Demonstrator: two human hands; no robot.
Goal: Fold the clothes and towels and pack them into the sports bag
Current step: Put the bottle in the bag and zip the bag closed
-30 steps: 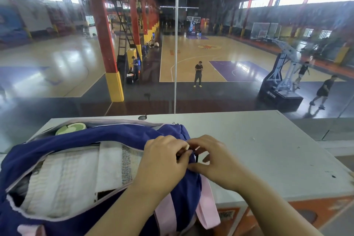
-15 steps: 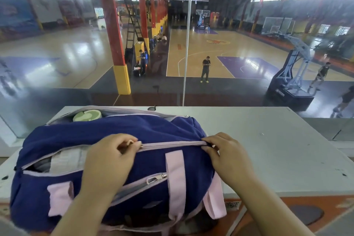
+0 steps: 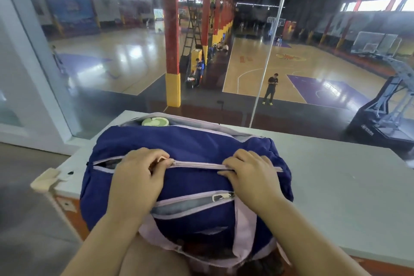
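1. A blue sports bag (image 3: 190,186) with pale pink trim is seen lying on a grey table (image 3: 336,186), at its near left corner.
2. The left hand (image 3: 136,181) is closed around the zipper pull (image 3: 161,159) of the top zipper (image 3: 201,164), pinched between thumb and fingers.
3. The right hand (image 3: 251,177) is pressed on the bag, its fingers clamped on the zipper tape near the right end.
4. The zipper is closed between the hands; a short gap is left open beyond the left hand.
5. A green round object (image 3: 155,121) is noted in the open rear pocket.
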